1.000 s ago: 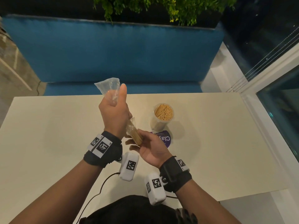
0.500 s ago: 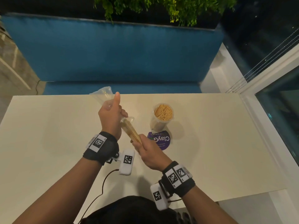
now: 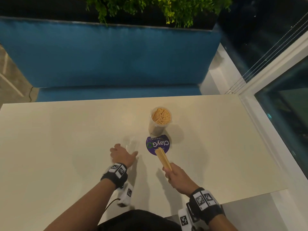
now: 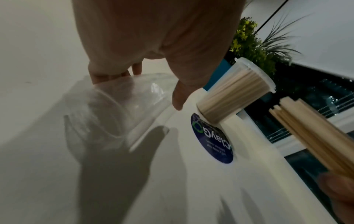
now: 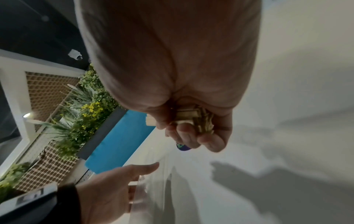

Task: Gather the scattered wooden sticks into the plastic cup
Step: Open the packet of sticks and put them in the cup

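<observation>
A clear plastic cup (image 3: 160,120) packed with wooden sticks stands upright on the cream table (image 3: 58,147), right of centre; the left wrist view shows the cup (image 4: 235,91) too. My right hand (image 3: 179,178) grips a bundle of wooden sticks (image 3: 163,158) that points toward the cup, its tips over a purple sticker (image 3: 158,145). The bundle's near ends (image 5: 193,119) show inside my curled fingers. My left hand (image 3: 124,154) is low over the table, its fingers resting on an empty clear plastic wrapper (image 4: 118,109) that lies left of the sticker.
A blue bench (image 3: 108,55) runs along the table's far edge, with plants (image 3: 150,9) behind it. A white ledge and glass (image 3: 266,100) border the table on the right. A black cable (image 3: 111,204) trails from my left wrist.
My left hand came down from chest height and laid the clear wrapper on the table. My right hand drew the stick bundle out of the wrapper and moved right with it.
</observation>
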Demonstrator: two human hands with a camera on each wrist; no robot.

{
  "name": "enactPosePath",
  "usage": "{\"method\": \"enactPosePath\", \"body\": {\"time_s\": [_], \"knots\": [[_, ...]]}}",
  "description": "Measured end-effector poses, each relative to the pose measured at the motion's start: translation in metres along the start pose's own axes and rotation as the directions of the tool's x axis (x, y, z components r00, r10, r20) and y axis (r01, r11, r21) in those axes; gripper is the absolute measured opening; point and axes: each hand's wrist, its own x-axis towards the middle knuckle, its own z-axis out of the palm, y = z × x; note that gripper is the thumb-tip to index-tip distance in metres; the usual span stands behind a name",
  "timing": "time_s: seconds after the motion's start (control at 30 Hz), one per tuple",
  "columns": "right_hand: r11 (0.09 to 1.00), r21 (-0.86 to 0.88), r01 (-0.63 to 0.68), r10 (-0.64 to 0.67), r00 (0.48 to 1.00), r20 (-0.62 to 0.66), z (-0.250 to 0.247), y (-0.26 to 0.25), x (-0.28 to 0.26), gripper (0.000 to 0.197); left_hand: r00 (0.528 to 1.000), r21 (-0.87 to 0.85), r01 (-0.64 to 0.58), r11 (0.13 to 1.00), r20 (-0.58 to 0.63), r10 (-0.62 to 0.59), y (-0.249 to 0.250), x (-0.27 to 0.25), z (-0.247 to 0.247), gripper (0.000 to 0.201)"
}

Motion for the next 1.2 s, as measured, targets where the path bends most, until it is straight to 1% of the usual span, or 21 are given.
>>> {"method": "enactPosePath", "body": {"time_s": [0.07,0.1,0.13,0.17,0.2,0.23,0.3,0.37,0.4,0.43,0.53,0.6,0.63,0.7,0.77,0.8,0.9,1.0,1.03,1.1,1.2], "knots": [[0.999,0.038,-0.005,0.005,1.0,0.003,-0.003,-0.003,-0.001,0.027,0.998,0.145,0.005,0.989,-0.065,0.004,0.003,-0.012,0.001,0.105],[0.998,0.06,-0.006,0.006,1.0,0.004,-0.004,-0.007,-0.001,0.026,0.992,0.163,-0.044,0.986,-0.107,0.062,0.005,-0.018,0.0,0.106],[0.996,0.088,-0.007,0.006,1.0,0.006,-0.006,-0.012,-0.002,0.026,0.977,0.099,-0.137,0.986,-0.149,0.151,0.007,-0.022,0.0,0.101],[0.992,0.126,-0.004,0.003,1.0,0.011,-0.006,-0.018,-0.001,0.025,0.951,-0.065,-0.264,0.962,-0.181,0.249,0.01,-0.028,-0.002,0.092],[0.985,0.17,0.004,-0.007,1.0,0.018,-0.007,-0.024,-0.001,0.024,0.934,-0.29,-0.353,0.89,-0.17,0.316,0.014,-0.035,-0.004,0.081],[0.976,0.218,0.016,-0.023,0.999,0.028,-0.007,-0.032,0.0,0.024,0.926,-0.49,-0.363,0.793,-0.098,0.364,0.022,-0.044,-0.007,0.074],[0.95,0.31,0.046,-0.069,0.996,0.064,-0.003,-0.048,-0.001,0.023,0.9,-0.725,-0.187,0.663,0.145,0.412,0.044,-0.065,-0.013,0.07],[0.937,0.343,0.068,-0.113,0.987,0.114,0.001,-0.066,-0.001,0.021,0.857,-0.825,-0.023,0.564,0.274,0.436,0.065,-0.076,-0.019,0.046],[0.939,0.335,0.077,-0.125,0.984,0.124,0.003,-0.075,-0.001,0.02,0.859,-0.855,0.016,0.518,0.277,0.431,0.075,-0.08,-0.022,0.031],[0.944,0.317,0.087,-0.131,0.984,0.118,0.003,-0.083,0.0,0.019,0.871,-0.872,0.043,0.488,0.271,0.409,0.083,-0.083,-0.027,0.026],[0.966,0.222,0.137,-0.152,0.987,0.054,-0.004,-0.096,0.005,0.022,0.905,-0.892,0.095,0.442,0.263,0.335,0.093,-0.077,-0.033,0.035],[0.975,0.131,0.179,-0.176,0.984,-0.035,-0.009,-0.1,0.007,0.025,0.918,-0.904,0.15,0.4,0.278,0.283,0.095,-0.068,-0.036,0.035],[0.971,0.129,0.2,-0.188,0.977,-0.097,-0.01,-0.101,0.007,0.023,0.922,-0.915,0.201,0.35,0.297,0.248,0.097,-0.063,-0.038,0.033],[0.935,0.236,0.265,-0.209,0.948,-0.238,-0.011,-0.103,0.007,0.027,0.931,-0.939,0.299,0.172,0.327,0.165,0.101,-0.055,-0.043,0.024],[0.883,0.288,0.37,-0.265,0.901,-0.343,-0.01,-0.102,0.007,0.035,0.935,-0.939,0.343,0.017,0.343,0.086,0.105,-0.051,-0.05,0.021],[0.87,0.258,0.42,-0.309,0.872,-0.379,-0.008,-0.1,0.008,0.034,0.934,-0.934,0.356,-0.029,0.354,0.052,0.107,-0.05,-0.053,0.022],[0.836,0.136,0.532,-0.416,0.775,-0.475,0.0,-0.098,0.013,0.022,0.919,-0.916,0.392,-0.079,0.394,-0.002,0.108,-0.048,-0.059,0.026],[0.798,-0.031,0.602,-0.508,0.644,-0.572,0.007,-0.101,0.012,0.021,0.895,-0.892,0.441,-0.097,0.445,-0.026,0.107,-0.046,-0.06,0.026],[0.795,-0.074,0.602,-0.521,0.615,-0.593,0.009,-0.102,0.011,0.021,0.889,-0.886,0.452,-0.101,0.457,-0.025,0.108,-0.045,-0.059,0.026],[0.806,-0.095,0.585,-0.505,0.596,-0.624,0.009,-0.102,0.014,0.022,0.882,-0.878,0.468,-0.101,0.471,-0.015,0.108,-0.044,-0.059,0.026],[0.838,-0.006,0.545,-0.424,0.645,-0.636,0.002,-0.101,0.02,0.019,0.861,-0.854,0.508,-0.111,0.506,0.046,0.111,-0.041,-0.059,0.024]]}}
